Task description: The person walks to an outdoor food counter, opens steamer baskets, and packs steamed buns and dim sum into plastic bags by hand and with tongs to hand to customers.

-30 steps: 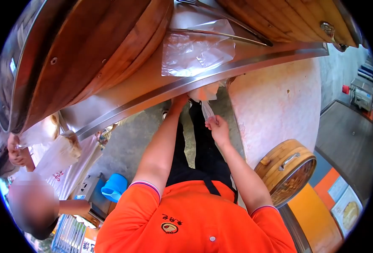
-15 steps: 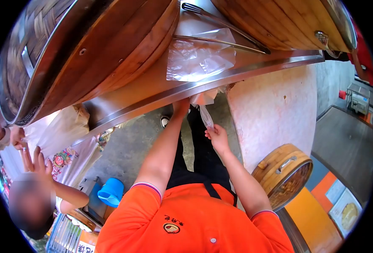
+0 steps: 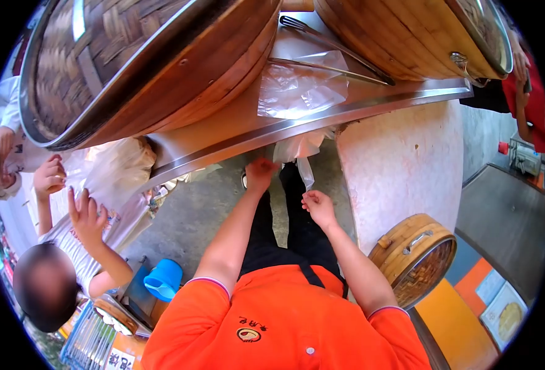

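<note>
A thin whitish plastic bag (image 3: 299, 148) hangs just below the counter's front edge, with a narrow strip trailing from it. My right hand (image 3: 319, 208) pinches the lower end of that strip between thumb and fingers. On the bag's other side is my left hand (image 3: 261, 175), its fingers curled and closed at the bag's edge; motion blurs the fingertips slightly. What the bag contains is hidden. Above on the metal counter (image 3: 229, 145) lies a flat clear plastic bag (image 3: 297, 92), with metal tongs (image 3: 340, 46) resting partly across it.
Large bamboo steamers (image 3: 180, 74) (image 3: 386, 37) stand on the counter. A smaller steamer (image 3: 414, 259) is at my right, beside a pale panel (image 3: 402, 166). On the left, a person (image 3: 87, 225) raises their hands near a full plastic bag (image 3: 115, 166); a blue jug (image 3: 163, 279) sits below.
My left hand has drawn back from under the counter edge toward me. My right hand has moved slightly down and right. The person at left has shifted, both hands now showing.
</note>
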{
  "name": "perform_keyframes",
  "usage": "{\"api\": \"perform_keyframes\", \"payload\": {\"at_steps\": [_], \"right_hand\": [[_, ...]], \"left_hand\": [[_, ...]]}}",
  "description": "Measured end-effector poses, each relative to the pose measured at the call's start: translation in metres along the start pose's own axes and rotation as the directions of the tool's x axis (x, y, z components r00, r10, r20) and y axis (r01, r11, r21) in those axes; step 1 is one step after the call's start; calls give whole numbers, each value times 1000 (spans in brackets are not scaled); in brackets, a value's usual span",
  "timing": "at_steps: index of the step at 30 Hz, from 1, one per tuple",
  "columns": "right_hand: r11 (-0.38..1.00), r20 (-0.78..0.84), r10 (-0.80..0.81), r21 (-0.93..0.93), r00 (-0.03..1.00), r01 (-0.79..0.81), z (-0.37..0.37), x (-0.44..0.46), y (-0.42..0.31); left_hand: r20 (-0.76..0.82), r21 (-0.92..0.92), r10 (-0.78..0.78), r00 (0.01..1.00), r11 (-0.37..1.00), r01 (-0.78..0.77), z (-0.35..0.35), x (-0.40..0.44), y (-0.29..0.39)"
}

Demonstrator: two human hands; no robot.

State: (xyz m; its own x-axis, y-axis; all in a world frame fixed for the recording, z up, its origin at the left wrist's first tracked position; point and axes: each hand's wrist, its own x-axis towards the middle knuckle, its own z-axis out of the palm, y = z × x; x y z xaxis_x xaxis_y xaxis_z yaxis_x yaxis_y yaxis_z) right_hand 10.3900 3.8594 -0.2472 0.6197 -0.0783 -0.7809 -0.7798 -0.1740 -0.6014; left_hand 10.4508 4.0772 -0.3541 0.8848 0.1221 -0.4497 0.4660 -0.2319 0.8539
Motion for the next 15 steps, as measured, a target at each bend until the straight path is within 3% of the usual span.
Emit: {"api": "perform_keyframes", "payload": {"at_steps": [1,5,7,8,10,11,13,15], "right_hand": [[999,21,-7,-35,1000,7,0,-1,3],[994,82,-33,-101,996,42,2,-10,13],[979,153,95,-195,984,-64,6,-20,-2],[978,161,95,-197,982,-62,9,-30,-18],[904,363,348,114,864,-412,18,-50,-57],[908,370,343,107,864,-406,23,-55,-64],[814,638,311,205,705,-544,36,-63,-74],[881,686,253,127,682,-455,53,-71,-87]], "left_hand": [[40,192,-6,999,981,-2,-14,-21,21],[53,166,-128,990,979,118,-45,-90,18],[39,290,101,994,951,-108,-64,-130,38],[32,293,98,995,951,-103,-73,-152,47],[123,232,247,961,934,-270,-94,-194,68],[182,283,318,930,889,-359,-106,-214,85],[271,348,428,862,791,-503,-129,-243,110],[272,372,477,836,749,-548,-147,-266,128]]}}
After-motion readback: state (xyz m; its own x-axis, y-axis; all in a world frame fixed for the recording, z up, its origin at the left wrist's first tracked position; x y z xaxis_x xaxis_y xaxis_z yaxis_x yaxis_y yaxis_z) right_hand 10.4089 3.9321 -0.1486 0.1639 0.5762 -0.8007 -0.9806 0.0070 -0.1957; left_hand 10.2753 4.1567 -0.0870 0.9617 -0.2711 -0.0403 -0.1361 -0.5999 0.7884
